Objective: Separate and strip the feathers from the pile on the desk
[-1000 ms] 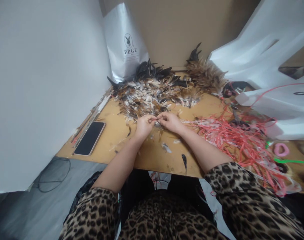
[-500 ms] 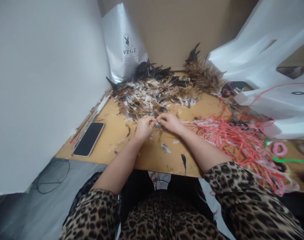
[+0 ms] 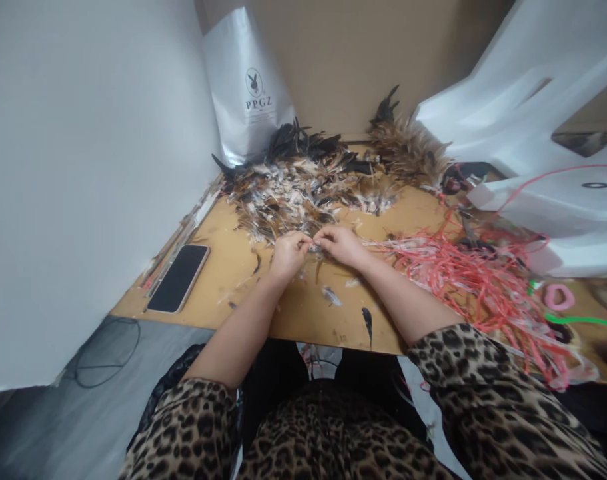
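My left hand point(image 3: 289, 255) and my right hand point(image 3: 343, 245) meet fingertip to fingertip at the front edge of a feather pile point(image 3: 288, 193). Each has thumb and forefinger pinched together. Between and just under the fingertips shows a small whitish, wispy feather point(image 3: 314, 249), mostly hidden by the fingers. The pile mixes brown, white and black feathers. A loose grey-white feather point(image 3: 332, 297) and a dark feather point(image 3: 367, 323) lie on the table nearer to me.
A phone point(image 3: 178, 279) lies at the table's left. Tangled red and clear strips point(image 3: 468, 273) spread on the right, near a pink ring point(image 3: 559, 297). Behind stand a silver bag point(image 3: 253, 87) and a brown feather bunch point(image 3: 408, 150). White sheeting point(image 3: 508, 100) hangs at right; the table point(image 3: 303, 327) ends before my lap.
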